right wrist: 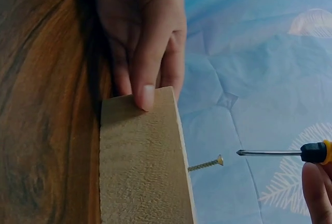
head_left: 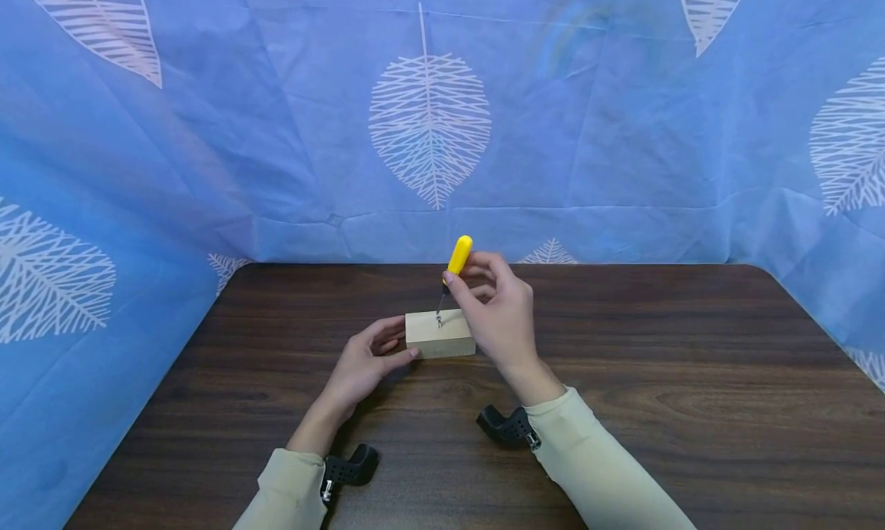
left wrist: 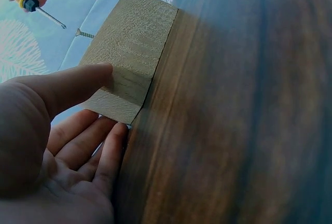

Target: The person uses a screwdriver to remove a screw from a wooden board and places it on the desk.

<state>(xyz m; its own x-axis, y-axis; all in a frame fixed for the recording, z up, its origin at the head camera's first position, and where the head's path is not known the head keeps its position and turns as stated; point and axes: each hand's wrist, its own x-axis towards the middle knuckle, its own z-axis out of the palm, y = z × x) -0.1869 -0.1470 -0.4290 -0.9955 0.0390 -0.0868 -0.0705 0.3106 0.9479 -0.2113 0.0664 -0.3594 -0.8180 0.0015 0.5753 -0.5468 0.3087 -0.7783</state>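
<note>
Pale wooden block (head_left: 439, 349) is lying below frame centre, screw (right wrist: 205, 165) is standing in its top, seemingly leaning, yellow-handled screwdriver (head_left: 459, 255) is pointing down, just off it

A dark brown, wood-grained tabletop with rounded far corners (head_left: 691, 346) is stretching out, its darker streaks running mostly crosswise. A pale, rectangular wooden block (head_left: 442, 349) is lying directly on it, slightly left of the middle, its flat underside touching the surface.

There are two hands (head_left: 356, 367) (two sleeves (head_left: 601, 461), too), one block (head_left: 442, 348), one screw (right wrist: 206, 165), one screwdriver (head_left: 459, 255) and one table (head_left: 657, 361).
</note>
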